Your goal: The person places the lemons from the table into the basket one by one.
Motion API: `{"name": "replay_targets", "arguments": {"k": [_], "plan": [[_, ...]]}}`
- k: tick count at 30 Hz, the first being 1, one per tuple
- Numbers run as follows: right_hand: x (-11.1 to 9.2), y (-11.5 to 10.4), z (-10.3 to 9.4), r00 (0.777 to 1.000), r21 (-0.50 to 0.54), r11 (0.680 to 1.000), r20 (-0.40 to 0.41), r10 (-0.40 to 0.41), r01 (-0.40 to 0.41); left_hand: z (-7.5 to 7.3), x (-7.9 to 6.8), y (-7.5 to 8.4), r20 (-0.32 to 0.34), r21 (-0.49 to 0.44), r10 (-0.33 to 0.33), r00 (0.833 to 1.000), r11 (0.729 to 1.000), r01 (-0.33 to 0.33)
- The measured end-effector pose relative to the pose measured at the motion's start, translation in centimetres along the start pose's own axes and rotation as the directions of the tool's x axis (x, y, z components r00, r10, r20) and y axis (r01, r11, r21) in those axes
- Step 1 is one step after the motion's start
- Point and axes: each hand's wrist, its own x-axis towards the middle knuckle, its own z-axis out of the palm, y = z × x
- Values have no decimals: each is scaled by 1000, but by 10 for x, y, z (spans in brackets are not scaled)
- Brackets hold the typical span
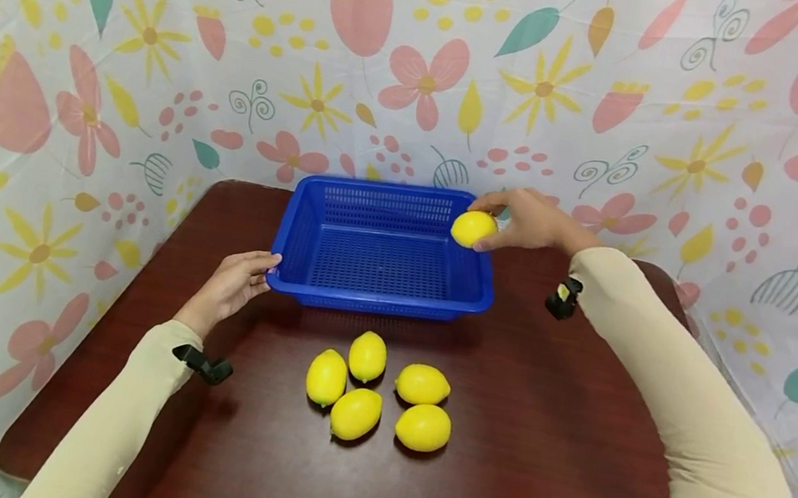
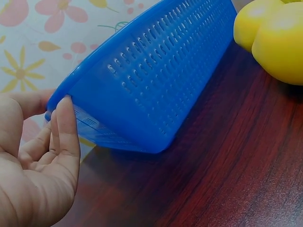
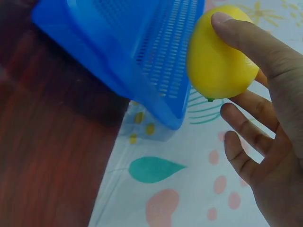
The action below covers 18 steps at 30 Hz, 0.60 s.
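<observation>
A blue perforated plastic basket [image 1: 377, 301] stands on the table, its inside bare in the head view. My left hand [image 1: 235, 286] pinches the basket's rim at the left front corner; in the left wrist view, thumb and fingers of the left hand [image 2: 45, 156] meet at the rim. Over the basket's right side, my right hand [image 1: 527, 220] holds a yellow lemon [image 1: 474, 229] between thumb and fingers. In the right wrist view the held lemon [image 3: 220, 56] shows a small green tip, with the thumb across its near side.
Several lemons lie on the dark brown wooden table [image 1: 529, 468] in front of the basket, among them one lemon [image 1: 367, 357] nearest to it. Behind the table and at its sides hangs a white curtain [image 1: 428, 26] printed with flowers and leaves.
</observation>
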Motion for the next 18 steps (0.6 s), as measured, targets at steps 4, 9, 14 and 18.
{"name": "replay_targets", "arguments": {"k": [4, 9, 14, 18], "plan": [[23, -5, -1, 1000, -23, 1000, 27, 7, -6, -1, 0, 1, -2, 19, 6, 1000, 1000, -6], [48, -10, 3, 999, -23, 1000, 53, 9, -8, 0, -1, 2, -5, 21, 9, 1000, 1000, -9], [69, -10, 18, 998, -49, 999, 67, -2, 5, 0, -2, 1, -12, 26, 1, 1000, 1000, -1], [82, -8, 29, 998, -66, 998, 68, 16, -11, 0, -2, -1, -8, 13, 5, 1000, 1000, -5]]}}
